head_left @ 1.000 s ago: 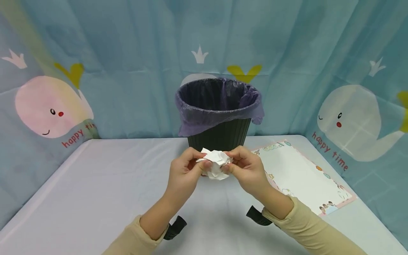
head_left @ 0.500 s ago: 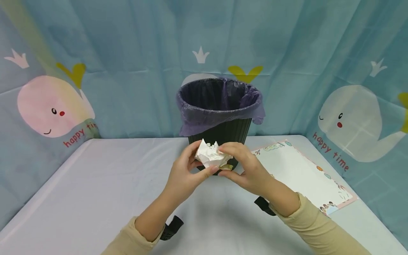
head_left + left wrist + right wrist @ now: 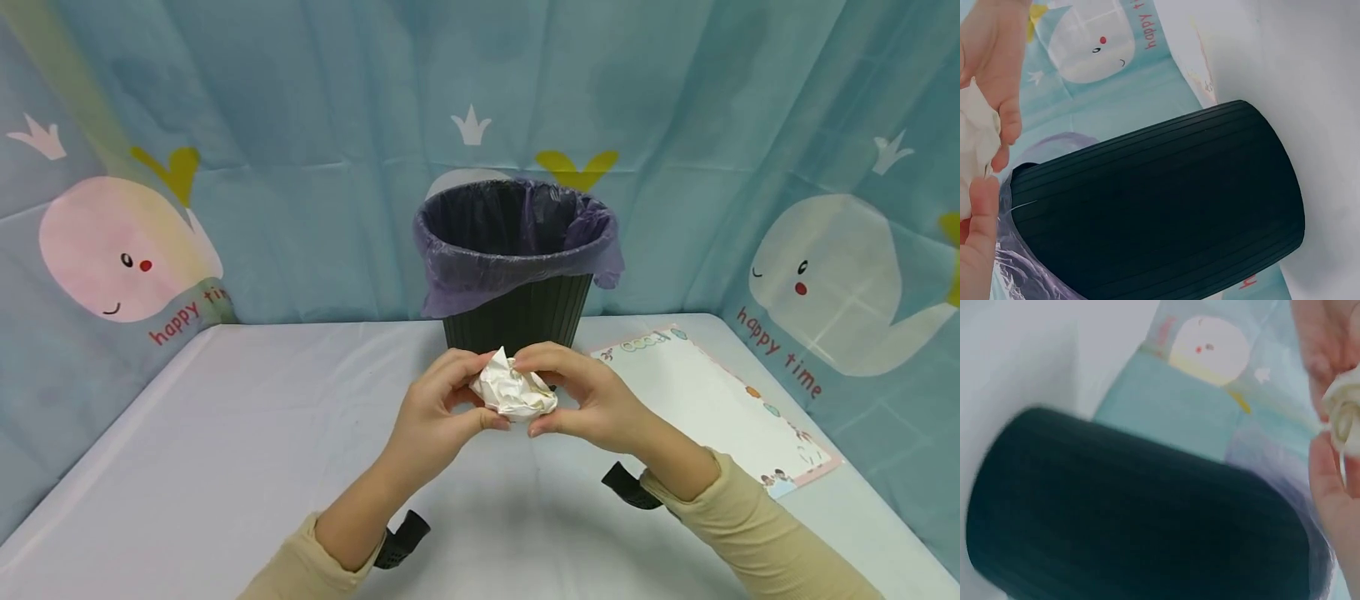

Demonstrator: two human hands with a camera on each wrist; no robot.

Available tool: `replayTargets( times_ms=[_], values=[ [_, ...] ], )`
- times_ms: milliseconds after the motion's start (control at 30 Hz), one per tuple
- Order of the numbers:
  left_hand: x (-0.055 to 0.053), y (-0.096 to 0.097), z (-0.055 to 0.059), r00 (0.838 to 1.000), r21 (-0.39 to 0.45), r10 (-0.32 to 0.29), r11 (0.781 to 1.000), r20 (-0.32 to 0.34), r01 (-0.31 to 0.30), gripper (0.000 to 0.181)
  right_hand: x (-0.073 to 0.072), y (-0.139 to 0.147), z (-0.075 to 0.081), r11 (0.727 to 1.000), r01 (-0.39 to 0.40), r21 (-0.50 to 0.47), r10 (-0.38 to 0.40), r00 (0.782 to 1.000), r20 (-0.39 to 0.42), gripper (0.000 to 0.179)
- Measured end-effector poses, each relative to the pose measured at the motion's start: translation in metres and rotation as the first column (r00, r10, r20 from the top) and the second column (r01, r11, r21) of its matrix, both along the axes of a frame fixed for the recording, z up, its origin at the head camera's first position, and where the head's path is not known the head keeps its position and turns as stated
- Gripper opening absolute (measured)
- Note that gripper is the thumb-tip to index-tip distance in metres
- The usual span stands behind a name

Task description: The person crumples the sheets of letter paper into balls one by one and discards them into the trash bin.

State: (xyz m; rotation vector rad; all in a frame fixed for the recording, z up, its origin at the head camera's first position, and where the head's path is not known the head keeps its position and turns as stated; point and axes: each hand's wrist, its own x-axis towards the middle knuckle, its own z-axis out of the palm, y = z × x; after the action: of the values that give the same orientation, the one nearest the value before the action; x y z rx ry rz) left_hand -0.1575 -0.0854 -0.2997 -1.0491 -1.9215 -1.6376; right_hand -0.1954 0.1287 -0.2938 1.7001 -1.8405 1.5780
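Note:
A crumpled piece of white paper (image 3: pixel 513 390) is held in the air in front of the bin, over the table. My left hand (image 3: pixel 435 410) grips its left side, thumb below and fingers behind. On the other side my right hand (image 3: pixel 596 398) holds it with fingers on top and the thumb at the lower edge. Yellowish patches show on the paper's right part. The left wrist view catches the wad (image 3: pixel 975 140) at its left edge, and the right wrist view shows its folded layers (image 3: pixel 1347 412) at the right edge.
A black ribbed bin (image 3: pixel 525 312) with a purple liner (image 3: pixel 487 279) over its rim stands at the table's back edge. To the right lies a white sheet (image 3: pixel 697 400) with a decorated pink border. Blue printed curtain (image 3: pixel 315 208) surrounds the white table (image 3: pixel 225 467).
Both hands have turned and reshaped the paper into a more compact wad. It dipped slightly after rising, and the right hand has shifted its hold and moved a little to the right.

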Motion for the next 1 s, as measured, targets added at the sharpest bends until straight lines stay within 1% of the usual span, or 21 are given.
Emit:
replayTargets(
  times_ms=[67,100,167,233,333,433,533,600,700,767,833,900,933,1000],
  values=[
    [0.0,0.0,-0.001,1.0,-0.015,0.027,1.0,-0.012,-0.027,0.057,0.002,-0.002,-0.002,0.999,-0.027,-0.036,0.029,0.996,0.08,0.045],
    [0.0,0.001,-0.001,0.999,-0.019,0.04,0.999,-0.017,-0.04,0.056,0.003,-0.004,-0.004,0.998,-0.028,-0.057,0.035,0.992,0.12,0.044],
    [-0.001,0.002,-0.002,0.997,-0.022,0.072,0.997,-0.026,-0.072,0.05,0.005,-0.008,-0.006,0.994,-0.021,-0.103,0.037,0.986,0.161,0.043],
    [-0.002,0.004,-0.003,0.994,-0.021,0.105,0.994,-0.043,-0.106,0.042,0.007,-0.012,-0.009,0.988,0.001,-0.152,0.025,0.984,0.175,0.041],
    [-0.004,0.006,-0.007,0.983,-0.018,0.157,0.987,-0.097,-0.159,0.03,0.01,-0.018,-0.013,0.978,0.047,-0.202,-0.005,0.979,0.203,0.045],
    [-0.007,0.006,-0.01,0.966,-0.02,0.189,0.981,-0.178,-0.195,0.031,0.012,-0.022,-0.017,0.969,0.09,-0.23,-0.038,0.974,0.223,0.046],
    [-0.009,0.003,-0.011,0.948,-0.042,0.196,0.976,-0.249,-0.213,0.033,0.012,-0.025,-0.018,0.966,0.102,-0.238,-0.044,0.97,0.237,0.049],
    [-0.01,-0.001,-0.011,0.948,-0.084,0.177,0.975,-0.265,-0.206,0.035,0.01,-0.025,-0.019,0.969,0.092,-0.229,-0.037,0.971,0.236,0.049],
    [-0.011,-0.008,-0.008,0.966,-0.183,0.106,0.971,-0.237,-0.152,0.035,0.007,-0.023,-0.019,0.977,0.064,-0.204,-0.027,0.984,0.177,0.045],
    [-0.012,-0.012,-0.002,0.98,-0.264,0.052,0.959,-0.194,-0.103,0.038,0.005,-0.02,-0.019,0.983,0.064,-0.171,-0.04,0.989,0.144,0.041],
    [-0.012,-0.017,0.005,0.988,-0.334,0.011,0.941,-0.151,-0.061,0.045,0.005,-0.016,-0.017,0.987,0.098,-0.131,-0.084,0.99,0.111,0.043],
    [-0.012,-0.021,0.014,0.993,-0.368,0.009,0.928,-0.116,-0.052,0.049,0.007,-0.011,-0.014,0.985,0.147,-0.09,-0.136,0.984,0.111,0.051],
    [-0.013,-0.024,0.019,0.994,-0.366,0.025,0.928,-0.104,-0.062,0.05,0.008,-0.009,-0.012,0.982,0.174,-0.072,-0.165,0.979,0.115,0.056],
    [-0.017,-0.028,0.027,0.992,-0.324,0.084,0.94,-0.089,-0.108,0.046,0.011,-0.003,-0.009,0.974,0.222,-0.051,-0.215,0.969,0.118,0.064]
  ],
)
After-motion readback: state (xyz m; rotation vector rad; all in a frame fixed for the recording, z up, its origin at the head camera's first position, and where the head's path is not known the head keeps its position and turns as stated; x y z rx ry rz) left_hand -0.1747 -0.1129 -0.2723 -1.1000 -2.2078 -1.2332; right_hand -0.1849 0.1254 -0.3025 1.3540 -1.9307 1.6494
